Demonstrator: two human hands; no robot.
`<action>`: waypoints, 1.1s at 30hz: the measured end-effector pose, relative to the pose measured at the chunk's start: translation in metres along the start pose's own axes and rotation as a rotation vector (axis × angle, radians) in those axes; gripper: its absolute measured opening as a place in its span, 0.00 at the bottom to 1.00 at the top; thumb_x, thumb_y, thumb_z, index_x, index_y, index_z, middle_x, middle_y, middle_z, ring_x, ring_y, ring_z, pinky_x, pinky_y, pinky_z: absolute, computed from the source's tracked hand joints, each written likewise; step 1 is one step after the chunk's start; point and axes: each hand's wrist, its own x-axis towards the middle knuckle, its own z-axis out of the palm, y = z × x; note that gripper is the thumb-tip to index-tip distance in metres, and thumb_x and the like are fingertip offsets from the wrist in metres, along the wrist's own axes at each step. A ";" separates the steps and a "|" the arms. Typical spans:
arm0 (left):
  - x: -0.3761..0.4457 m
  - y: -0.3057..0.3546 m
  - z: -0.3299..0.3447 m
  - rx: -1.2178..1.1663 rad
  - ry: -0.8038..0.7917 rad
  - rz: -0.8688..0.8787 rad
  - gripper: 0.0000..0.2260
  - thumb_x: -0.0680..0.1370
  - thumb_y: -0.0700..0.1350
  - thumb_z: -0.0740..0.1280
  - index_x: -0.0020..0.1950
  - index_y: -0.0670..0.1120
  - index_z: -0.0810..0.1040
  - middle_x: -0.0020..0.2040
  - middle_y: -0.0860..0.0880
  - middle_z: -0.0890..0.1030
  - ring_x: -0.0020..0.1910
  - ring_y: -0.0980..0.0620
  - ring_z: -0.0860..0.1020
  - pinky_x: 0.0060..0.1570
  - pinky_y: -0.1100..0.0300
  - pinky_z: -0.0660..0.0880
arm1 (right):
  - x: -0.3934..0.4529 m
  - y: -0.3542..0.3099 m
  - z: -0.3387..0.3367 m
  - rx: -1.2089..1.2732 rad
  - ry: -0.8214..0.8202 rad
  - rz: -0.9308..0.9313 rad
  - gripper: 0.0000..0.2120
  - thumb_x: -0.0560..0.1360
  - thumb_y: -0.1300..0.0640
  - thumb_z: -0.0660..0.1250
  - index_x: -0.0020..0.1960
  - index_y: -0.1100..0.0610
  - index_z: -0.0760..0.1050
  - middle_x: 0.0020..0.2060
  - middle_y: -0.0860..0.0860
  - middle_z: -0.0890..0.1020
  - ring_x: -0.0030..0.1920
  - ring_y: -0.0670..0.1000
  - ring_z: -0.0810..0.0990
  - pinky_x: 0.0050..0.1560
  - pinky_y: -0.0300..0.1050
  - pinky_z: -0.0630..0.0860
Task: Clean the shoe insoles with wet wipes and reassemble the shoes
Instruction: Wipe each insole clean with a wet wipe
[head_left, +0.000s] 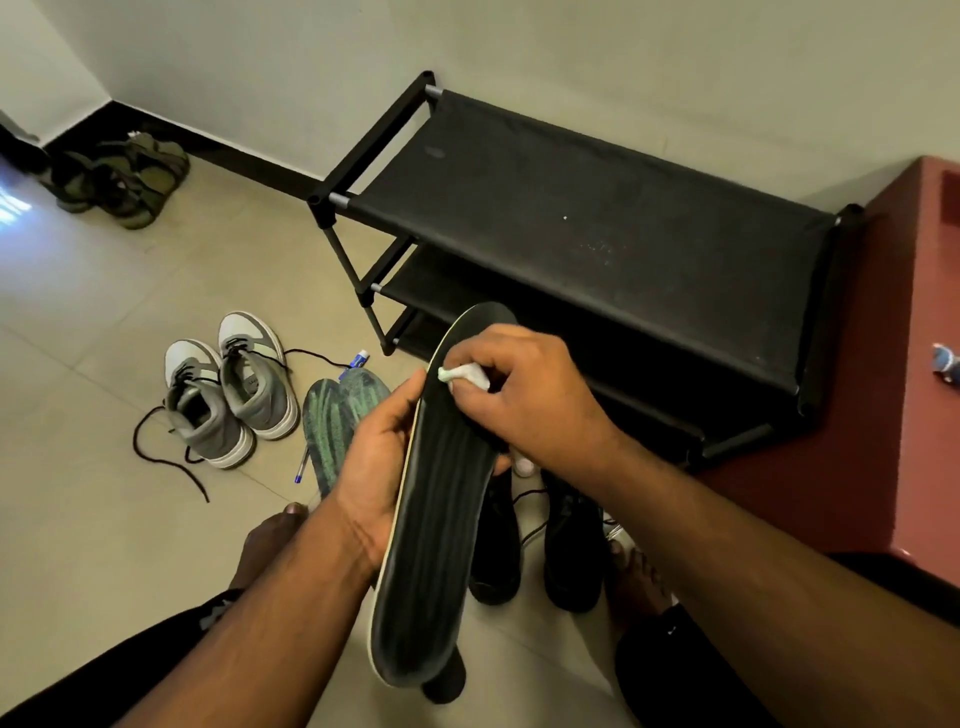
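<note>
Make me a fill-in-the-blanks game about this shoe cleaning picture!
1. The left hand holds a black ____.
2. The right hand pinches a white ____ against it.
3. The grey shoes stand on the ____.
4. The shoe rack is coloured ____.

Missing words: insole, wipe, floor, black.

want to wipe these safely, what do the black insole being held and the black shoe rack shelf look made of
Black ribbed insole: likely foam under a matte fabric top; pale edge shows along its side. Black shoe rack shelf: apparently taut matte fabric, faintly dusty, on black tubes with grey metal-looking ends.
</note>
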 end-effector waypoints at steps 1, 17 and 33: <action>0.000 0.001 -0.001 -0.013 0.009 -0.008 0.22 0.76 0.58 0.63 0.48 0.41 0.86 0.45 0.39 0.84 0.41 0.43 0.84 0.48 0.48 0.81 | -0.001 -0.002 0.002 0.009 -0.018 -0.016 0.06 0.72 0.63 0.70 0.47 0.58 0.83 0.43 0.49 0.82 0.44 0.44 0.79 0.47 0.39 0.77; -0.003 -0.003 -0.003 0.002 0.106 -0.075 0.24 0.79 0.58 0.61 0.41 0.39 0.86 0.42 0.40 0.84 0.40 0.44 0.84 0.46 0.51 0.81 | -0.011 -0.004 0.018 -0.063 -0.083 -0.105 0.08 0.71 0.61 0.67 0.47 0.59 0.82 0.41 0.52 0.81 0.42 0.50 0.80 0.44 0.49 0.79; -0.001 0.009 -0.014 -0.034 0.131 0.020 0.27 0.80 0.59 0.59 0.38 0.40 0.86 0.37 0.43 0.84 0.34 0.48 0.84 0.34 0.58 0.82 | -0.034 -0.021 0.035 0.012 -0.261 -0.157 0.05 0.73 0.60 0.70 0.47 0.59 0.82 0.39 0.51 0.82 0.38 0.45 0.78 0.40 0.38 0.75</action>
